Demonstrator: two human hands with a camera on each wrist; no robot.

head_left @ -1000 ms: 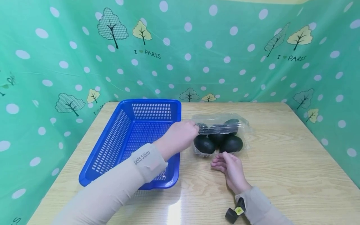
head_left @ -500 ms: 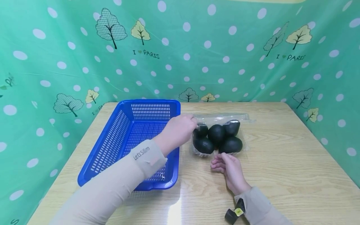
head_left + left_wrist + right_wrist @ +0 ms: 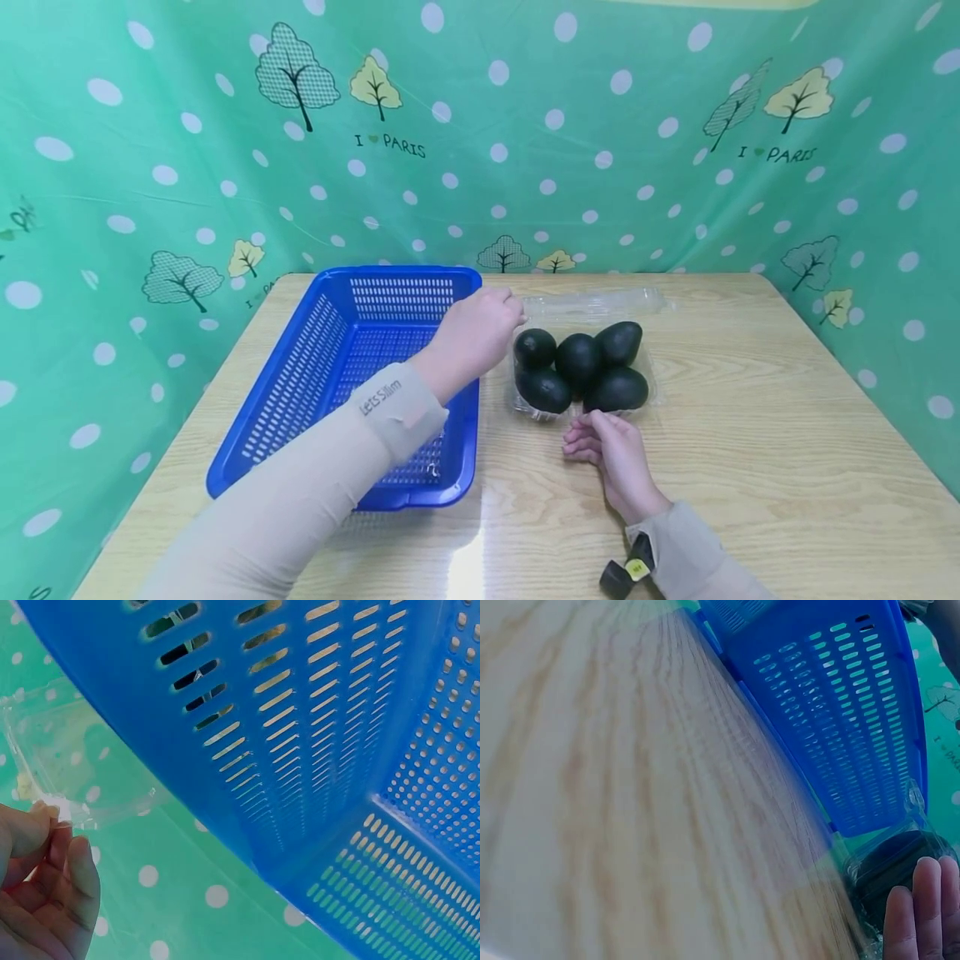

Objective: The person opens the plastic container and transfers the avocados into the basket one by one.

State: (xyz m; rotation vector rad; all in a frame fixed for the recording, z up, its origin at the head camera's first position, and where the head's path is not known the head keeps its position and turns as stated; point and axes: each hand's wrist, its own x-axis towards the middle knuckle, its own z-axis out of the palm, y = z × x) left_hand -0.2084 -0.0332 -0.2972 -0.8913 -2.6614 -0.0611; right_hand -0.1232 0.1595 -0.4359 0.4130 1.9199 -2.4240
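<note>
My left hand (image 3: 476, 333) pinches the left corner of a clear plastic clamshell's lid (image 3: 600, 304), which stands raised at the back. The left wrist view shows thumb and fingertips gripping the edge of this transparent lid (image 3: 82, 761). Several dark avocados (image 3: 577, 357) sit in the clamshell's base (image 3: 651, 379), uncovered from above. At the front rim of the base is my right hand (image 3: 618, 458), fingers loosely bent; contact is hard to tell. In the right wrist view its fingers (image 3: 928, 907) look straight beside a dark avocado (image 3: 892, 862).
A blue perforated basket (image 3: 463, 475) stands left of the clamshell, under my left forearm. Everything rests on a light wooden table (image 3: 750, 400). A green dotted cloth (image 3: 525, 125) hangs behind and at the sides. A black strap device (image 3: 618, 577) is on my right wrist.
The left hand has swung the lid up and back, away from over the avocados. My right hand has stayed at the front of the clamshell.
</note>
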